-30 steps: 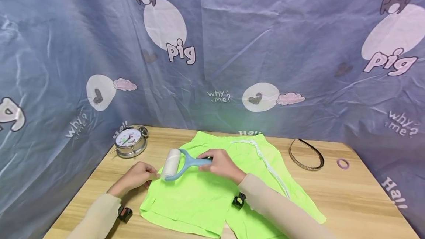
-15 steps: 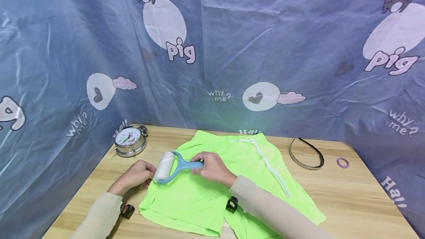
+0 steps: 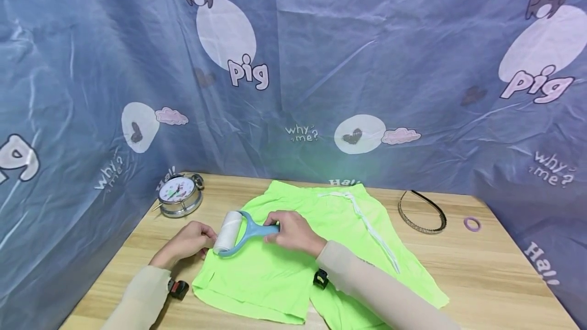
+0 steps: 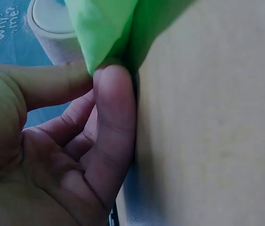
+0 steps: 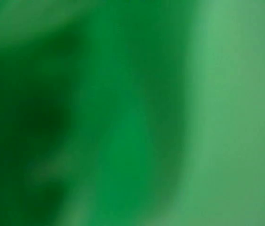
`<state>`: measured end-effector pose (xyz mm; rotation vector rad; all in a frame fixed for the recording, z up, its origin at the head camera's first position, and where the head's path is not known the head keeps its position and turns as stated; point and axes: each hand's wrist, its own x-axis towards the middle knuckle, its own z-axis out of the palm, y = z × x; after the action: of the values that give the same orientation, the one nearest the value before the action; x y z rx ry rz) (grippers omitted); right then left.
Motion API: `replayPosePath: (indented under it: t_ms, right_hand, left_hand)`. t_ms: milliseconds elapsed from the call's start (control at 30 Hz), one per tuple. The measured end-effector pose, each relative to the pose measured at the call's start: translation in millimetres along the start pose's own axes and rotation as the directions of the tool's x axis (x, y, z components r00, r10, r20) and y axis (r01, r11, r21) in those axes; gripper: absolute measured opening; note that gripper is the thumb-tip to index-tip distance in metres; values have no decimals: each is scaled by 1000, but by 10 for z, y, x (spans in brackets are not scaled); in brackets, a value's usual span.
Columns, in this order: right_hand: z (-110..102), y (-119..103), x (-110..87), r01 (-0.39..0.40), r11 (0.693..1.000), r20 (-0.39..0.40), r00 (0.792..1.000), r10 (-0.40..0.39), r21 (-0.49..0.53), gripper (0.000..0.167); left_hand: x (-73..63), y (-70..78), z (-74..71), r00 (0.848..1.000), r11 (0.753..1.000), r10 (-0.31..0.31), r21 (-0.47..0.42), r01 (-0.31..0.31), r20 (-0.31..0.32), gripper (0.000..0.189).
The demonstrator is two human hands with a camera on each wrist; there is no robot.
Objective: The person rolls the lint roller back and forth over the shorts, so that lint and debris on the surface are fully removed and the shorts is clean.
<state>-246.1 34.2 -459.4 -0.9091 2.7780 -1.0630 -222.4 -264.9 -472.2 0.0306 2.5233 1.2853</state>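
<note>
Neon green shorts (image 3: 270, 274) with a white drawstring (image 3: 373, 233) lie spread on the wooden table. My right hand (image 3: 293, 232) grips the blue handle of a lint roller (image 3: 229, 231), its white roll lying over the left leg near the side edge. At that edge my left hand (image 3: 190, 242) pinches the fabric. In the left wrist view, thumb and index finger of the left hand (image 4: 76, 117) meet on a fold of the green shorts (image 4: 101, 28), with the roll's end just behind. The right wrist view holds only blurred green cloth.
A silver alarm clock (image 3: 180, 196) rests at the back left corner of the table (image 3: 495, 279). To the right of the shorts lie a hairband (image 3: 423, 230) and a small purple ring (image 3: 472, 224). A blue patterned curtain (image 3: 312, 65) hangs behind and along the sides.
The right hand has moved the lint roller left and slightly toward the front, up to the shorts' side edge, then barely shifted. My left hand stays on the edge.
</note>
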Motion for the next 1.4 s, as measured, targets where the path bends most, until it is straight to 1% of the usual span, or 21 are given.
replayPosePath:
  t_ms: [133,300,400,533,667,833,1100,1233,1400]
  right_hand:
    - [1,39,29,19,1000,6,1000,-19,5,16]
    - [-15,99,38,1,999,16,1000,-1,36,17]
    - [-33,116,32,2,999,19,1000,-3,40,17]
    - [-72,115,3,8,1000,18,1000,-8,13,16]
    - [-84,118,-22,9,1000,19,1000,-9,-25,15]
    - [-130,121,-40,25,998,29,999,-23,-58,15]
    - [-269,141,-45,73,995,47,996,-70,-63,15]
    - [-320,179,-67,79,995,57,996,-76,-58,15]
    - [-387,248,-108,87,995,73,994,-83,-46,14]
  left_hand:
    - [-7,13,-8,1000,1000,-5,-1,5,10,9]
    - [2,33,6,1000,1000,2,21,-2,-1,6]
    - [6,40,19,1000,1000,-13,25,14,-11,4]
    - [20,45,44,999,999,-38,10,38,-13,5]
    - [18,30,54,999,999,-48,2,48,-12,6]
    - [8,17,39,999,999,-44,10,44,-10,7]
    - [20,36,-18,1000,999,-14,39,14,5,6]
    - [24,40,-22,1000,999,-4,32,4,20,6]
    - [9,16,-23,1000,1000,-10,19,9,22,6]
